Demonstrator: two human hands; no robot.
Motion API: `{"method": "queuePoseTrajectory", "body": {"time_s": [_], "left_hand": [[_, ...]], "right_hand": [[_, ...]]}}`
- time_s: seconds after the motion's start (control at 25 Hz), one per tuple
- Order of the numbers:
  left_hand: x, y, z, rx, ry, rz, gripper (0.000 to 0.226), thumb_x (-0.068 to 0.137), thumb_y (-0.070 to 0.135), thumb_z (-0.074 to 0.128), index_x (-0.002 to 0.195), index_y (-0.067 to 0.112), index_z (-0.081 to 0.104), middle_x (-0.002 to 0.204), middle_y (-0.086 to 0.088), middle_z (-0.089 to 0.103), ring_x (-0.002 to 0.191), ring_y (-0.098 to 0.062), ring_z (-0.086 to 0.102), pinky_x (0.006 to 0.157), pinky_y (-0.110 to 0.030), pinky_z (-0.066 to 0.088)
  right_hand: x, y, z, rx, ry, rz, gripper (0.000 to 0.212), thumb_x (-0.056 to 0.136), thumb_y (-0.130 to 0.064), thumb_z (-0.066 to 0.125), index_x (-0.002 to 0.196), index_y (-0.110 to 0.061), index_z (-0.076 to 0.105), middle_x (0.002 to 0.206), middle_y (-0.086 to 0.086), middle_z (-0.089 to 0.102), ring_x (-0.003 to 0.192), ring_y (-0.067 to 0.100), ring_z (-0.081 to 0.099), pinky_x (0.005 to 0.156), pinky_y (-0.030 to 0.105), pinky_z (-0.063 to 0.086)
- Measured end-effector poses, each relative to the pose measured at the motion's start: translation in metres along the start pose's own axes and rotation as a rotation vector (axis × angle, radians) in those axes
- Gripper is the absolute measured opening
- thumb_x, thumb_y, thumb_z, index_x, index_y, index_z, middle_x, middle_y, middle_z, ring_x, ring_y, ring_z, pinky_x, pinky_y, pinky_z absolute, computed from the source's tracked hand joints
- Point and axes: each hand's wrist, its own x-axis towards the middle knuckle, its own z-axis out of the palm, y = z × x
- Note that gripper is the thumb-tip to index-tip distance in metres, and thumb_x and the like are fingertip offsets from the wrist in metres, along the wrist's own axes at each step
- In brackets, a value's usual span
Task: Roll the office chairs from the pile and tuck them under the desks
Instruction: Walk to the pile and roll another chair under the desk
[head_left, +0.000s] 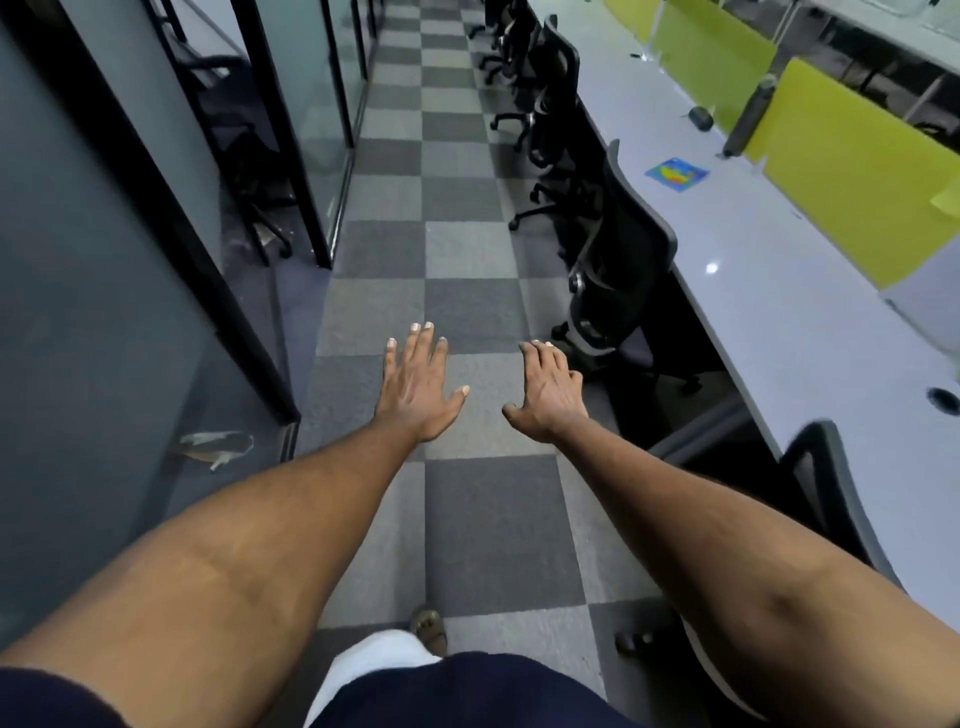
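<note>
Both arms stretched forward, palms down. Left grip (418, 387) flat, fingers straight, farther from desk (779, 312). Right grip (550, 395) nearer desk, fingers loosely bent, holding nothing.

Near chair (823, 470) partly hidden behind rt forearm (779, 571).

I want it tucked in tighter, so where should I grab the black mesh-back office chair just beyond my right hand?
Probably the top rim of the black mesh-back office chair, reached from the aisle side. Its backrest faces the grey checkered carpet while the seat points under the long white desk, so that rim is the highest exposed edge.
</note>
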Motion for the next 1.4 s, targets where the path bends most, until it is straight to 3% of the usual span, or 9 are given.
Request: {"method": "queuePoseTrajectory", "body": {"time_s": [0.36,0.92,1.4], "left_hand": [[0.259,-0.056,-0.028,0.022,0.029,0.032,0.087,0.104,0.062,0.042,0.167,0.009,0.016,0.176,-0.012,-0.002,0.162,-0.027,-0.010,0.127,-0.049,-0.014],[0.667,-0.079,-0.011,-0.048,-0.010,-0.111,0.086,0.102,0.061,0.049,0.165,0.009,0.021,0.176,-0.013,0.001,0.162,-0.028,-0.007,0.129,-0.051,-0.009],[1.053,-0.239,-0.033,-0.021,-0.010,-0.093,0.088,0.101,0.063,0.048,0.165,0.009,0.022,0.176,-0.014,0.002,0.162,-0.028,-0.006,0.129,-0.052,-0.009]], "right_hand": [[0.269,0.011,-0.049,0.013,0.068,-0.052,0.099,0.083,-0.046,0.071,0.161,-0.015,0.018,0.166,0.007,0.020,0.155,0.026,0.012,0.119,0.054,0.029],[0.695,0.071,-0.074,0.052,-0.042,-0.143,0.094,0.082,-0.043,0.070,0.159,-0.015,0.023,0.159,0.006,0.027,0.149,0.027,0.023,0.113,0.053,0.035],[1.089,0.020,-0.084,0.073,-0.028,-0.067,0.091,0.085,-0.048,0.068,0.157,-0.015,0.025,0.162,0.008,0.027,0.151,0.029,0.023,0.112,0.054,0.036]]}}
